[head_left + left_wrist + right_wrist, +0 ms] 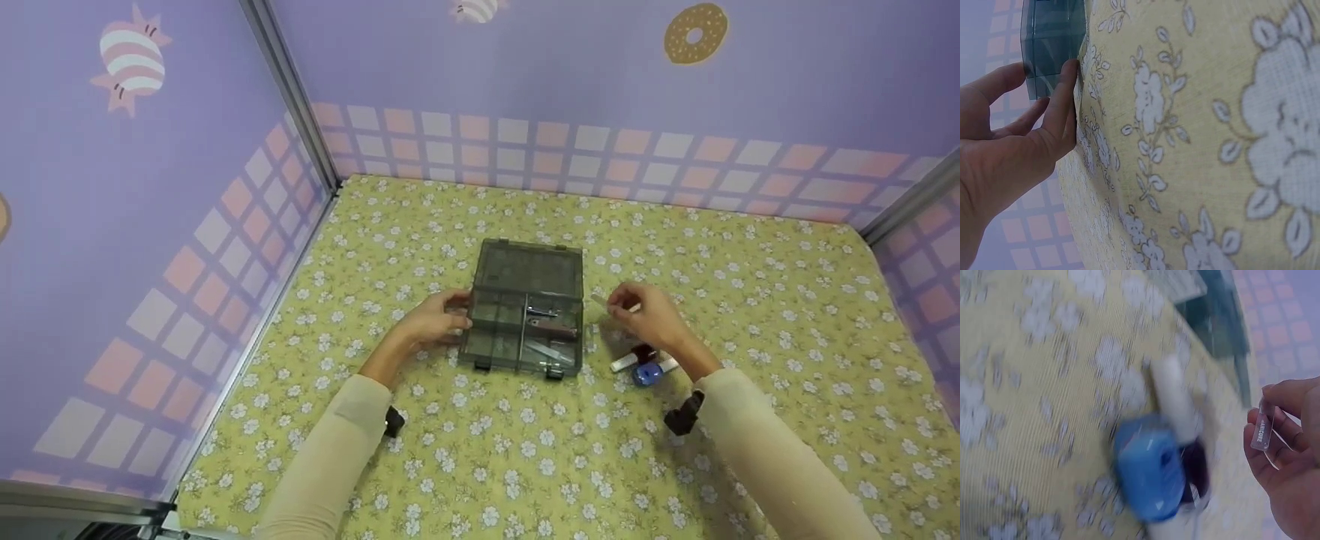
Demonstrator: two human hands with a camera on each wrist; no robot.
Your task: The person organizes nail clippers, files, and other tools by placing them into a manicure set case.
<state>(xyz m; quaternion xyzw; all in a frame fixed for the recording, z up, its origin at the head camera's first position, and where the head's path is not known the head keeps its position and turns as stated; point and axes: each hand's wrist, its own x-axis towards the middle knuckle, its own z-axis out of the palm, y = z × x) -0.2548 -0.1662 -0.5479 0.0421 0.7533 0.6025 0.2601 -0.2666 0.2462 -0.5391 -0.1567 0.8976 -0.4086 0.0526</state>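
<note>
A grey see-through compartment box [529, 268] lies with its lid folded back on the flowered cloth. My left hand [435, 321] holds its left side; in the left wrist view the fingertips [1070, 70] grip the box's edge. Right of the box, my right hand [645, 311] pinches a slim clear nail file [1262, 430] printed "MANICURE", its far end pointing toward the box. Inside the box's right compartments are nail clippers [541, 311], a brown-red long item [551, 328] and a clear flat strip [547, 350].
Below my right wrist, a blue nail polish bottle [646, 374] and a dark red one [643, 352], both white-capped, lie close together on the cloth. Purple patterned walls [540, 67] enclose the table at the back and sides.
</note>
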